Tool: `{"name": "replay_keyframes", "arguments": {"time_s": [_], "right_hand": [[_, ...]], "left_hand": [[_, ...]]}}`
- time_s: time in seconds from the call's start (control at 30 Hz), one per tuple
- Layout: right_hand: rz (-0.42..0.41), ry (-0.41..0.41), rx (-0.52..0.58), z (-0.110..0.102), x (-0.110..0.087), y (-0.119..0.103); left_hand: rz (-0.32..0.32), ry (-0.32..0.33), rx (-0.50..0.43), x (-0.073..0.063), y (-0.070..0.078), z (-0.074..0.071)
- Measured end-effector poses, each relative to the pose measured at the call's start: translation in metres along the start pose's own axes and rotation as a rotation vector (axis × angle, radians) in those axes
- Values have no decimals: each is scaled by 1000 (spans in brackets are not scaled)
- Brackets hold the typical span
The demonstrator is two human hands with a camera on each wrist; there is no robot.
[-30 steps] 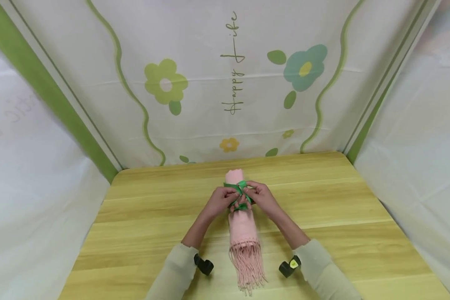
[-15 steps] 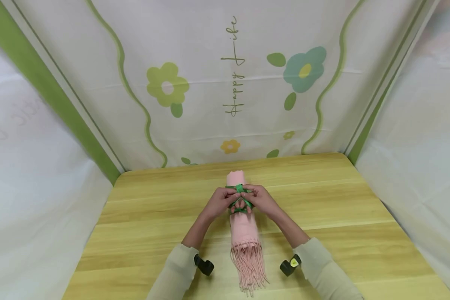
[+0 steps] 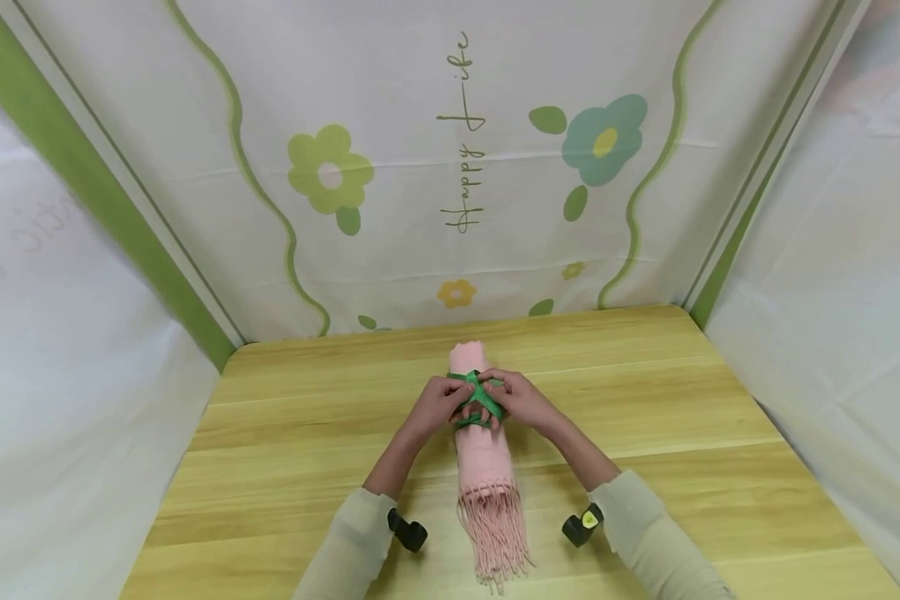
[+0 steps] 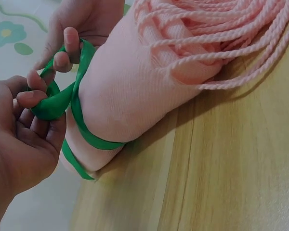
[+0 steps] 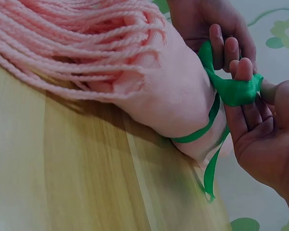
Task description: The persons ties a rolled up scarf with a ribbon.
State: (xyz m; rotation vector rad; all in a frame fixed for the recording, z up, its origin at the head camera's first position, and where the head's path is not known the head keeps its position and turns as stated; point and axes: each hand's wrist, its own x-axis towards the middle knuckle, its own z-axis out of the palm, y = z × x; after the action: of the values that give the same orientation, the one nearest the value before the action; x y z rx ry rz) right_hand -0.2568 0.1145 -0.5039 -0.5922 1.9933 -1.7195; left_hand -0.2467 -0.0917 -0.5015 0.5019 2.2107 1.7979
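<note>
A rolled pink scarf (image 3: 484, 458) lies lengthwise on the table, its twisted fringe (image 4: 221, 29) toward the person. Green ribbon (image 5: 236, 91) wraps round the roll and crosses on top, with a loose tail hanging down one side in the right wrist view. My left hand (image 3: 438, 402) pinches the ribbon from the left, fingers curled around a loop of it. From the other side my right hand (image 3: 523, 398) grips the ribbon between thumb and fingers, with a green band stretched over its fingertips. Both hands meet over the roll and partly hide the crossing.
The wooden table (image 3: 307, 433) reaches back to a white fabric wall (image 3: 405, 100) printed with flowers and lettering. White side panels (image 3: 832, 333) stand left and right. Small black devices (image 3: 407, 530) are strapped at both sleeve cuffs.
The hands stay over the roll while their fingers work the ribbon. The green loop between them has shifted, and a wider green band now slants down toward the right hand.
</note>
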Motion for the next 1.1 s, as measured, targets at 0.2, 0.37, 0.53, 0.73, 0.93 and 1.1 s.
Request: {"name": "replay_keyframes", "arguments": {"time_s": [0.2,0.37,0.53,0.73,0.93,1.1], "right_hand": [[42,-63,-30,-3,3,4],[48,5,-1,-3,5,6],[40,159,47,-4,5,8],[12,293,141,0,3,4],[-72,425,10,4,5,-1],[-107,364,32,3,2,-8]], "left_hand": [[17,-33,8,0,-2,0],[20,-2,0,2,-3,1],[2,57,-18,2,-4,1],[-6,107,6,4,-6,5],[1,151,52,1,9,11],[11,164,72,-1,10,13]]}}
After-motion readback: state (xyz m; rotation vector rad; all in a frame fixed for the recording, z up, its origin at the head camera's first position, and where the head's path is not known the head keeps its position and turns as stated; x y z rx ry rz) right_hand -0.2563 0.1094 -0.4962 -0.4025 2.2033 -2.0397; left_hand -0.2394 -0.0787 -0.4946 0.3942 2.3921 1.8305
